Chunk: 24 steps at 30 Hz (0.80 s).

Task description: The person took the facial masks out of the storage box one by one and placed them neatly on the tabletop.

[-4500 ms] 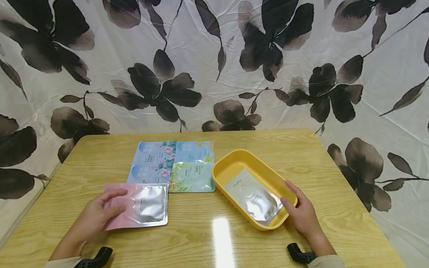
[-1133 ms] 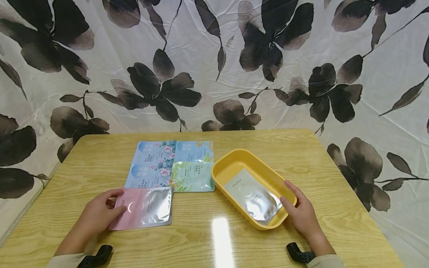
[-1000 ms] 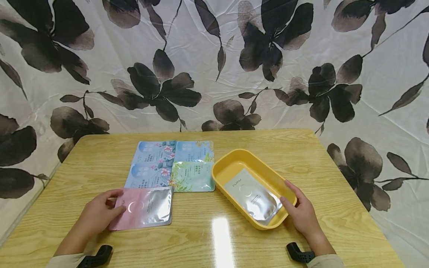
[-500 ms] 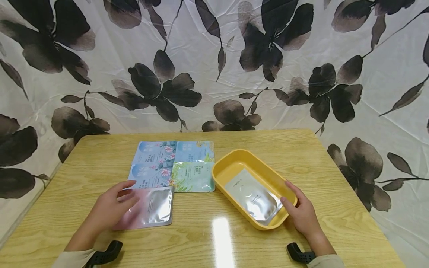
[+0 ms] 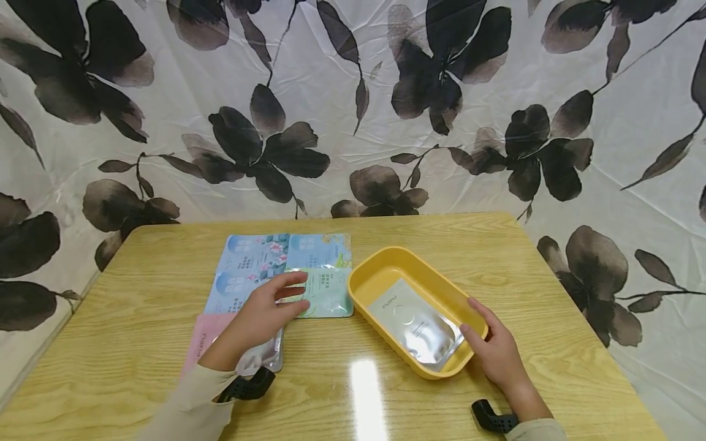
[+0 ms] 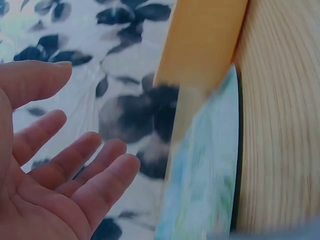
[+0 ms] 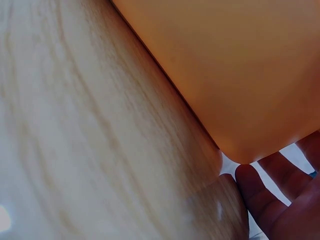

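Observation:
My left hand (image 5: pixel 261 321) hovers over the green sheet mask packet (image 5: pixel 330 293), thumb and fingers apart and nothing between them. Seen from the left wrist, its fingers are spread and loosely bent. Beneath that forearm lies a pink-and-silver mask packet (image 5: pixel 206 331), partly hidden by the wrist. My right hand (image 5: pixel 499 352) grips the near right end of the yellow tray (image 5: pixel 397 260), thumb over the rim and fingers along the outside. Inside the tray rests a pale green-and-silver mask packet (image 5: pixel 410 315). The tray's outer wall (image 7: pixel 240 65) fills much of the right wrist view.
Blue mask packets (image 5: pixel 248 250) lie flat behind the pink one, and another blue packet (image 5: pixel 320 246) sits behind the green one. They are all on a wooden table (image 5: pixel 441 236). A floral cloth (image 5: pixel 353 153) hangs along the far edge.
My left hand has let go of the pink packet and moved right and away from me, over the green packet. Earlier, it shifted the pink packet slightly right. The right hand and tray stayed put.

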Motion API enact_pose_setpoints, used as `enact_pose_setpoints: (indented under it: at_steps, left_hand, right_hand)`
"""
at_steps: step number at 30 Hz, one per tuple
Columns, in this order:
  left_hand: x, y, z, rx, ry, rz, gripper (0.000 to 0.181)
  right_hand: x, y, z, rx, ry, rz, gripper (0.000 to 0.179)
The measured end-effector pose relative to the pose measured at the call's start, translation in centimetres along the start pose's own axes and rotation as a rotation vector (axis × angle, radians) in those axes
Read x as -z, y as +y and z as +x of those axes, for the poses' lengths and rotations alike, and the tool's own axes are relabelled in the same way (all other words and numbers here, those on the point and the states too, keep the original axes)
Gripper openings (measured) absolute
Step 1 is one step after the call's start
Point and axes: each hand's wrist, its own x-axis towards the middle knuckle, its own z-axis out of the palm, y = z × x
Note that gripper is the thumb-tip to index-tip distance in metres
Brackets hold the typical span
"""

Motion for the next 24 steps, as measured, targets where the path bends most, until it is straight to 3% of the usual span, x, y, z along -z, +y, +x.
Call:
enact_pose_setpoints:
  at_steps: [7, 11, 15, 24]
  left_hand:
    - [-3.4, 1.9, 2.7, -0.027, -0.082, -0.012, 0.044]
    - [-5.0, 3.0, 4.1, -0.103, -0.143, -0.017, 0.047]
    - [-6.5, 3.8, 5.7, -0.172, -0.194, 0.035, 0.048]
    - [-9.5, 4.4, 8.7, -0.153, -0.279, 0.141, 0.05]
  right_hand:
    - [0.1, 0.0, 0.1, 0.001, 0.002, -0.008, 0.052]
    - [0.1, -0.1, 0.0, 0.002, 0.006, -0.021, 0.052]
    - [0.2, -0.1, 0.1, 0.003, 0.008, -0.026, 0.052]
    - [0.1, -0.1, 0.0, 0.006, 0.005, -0.028, 0.051]
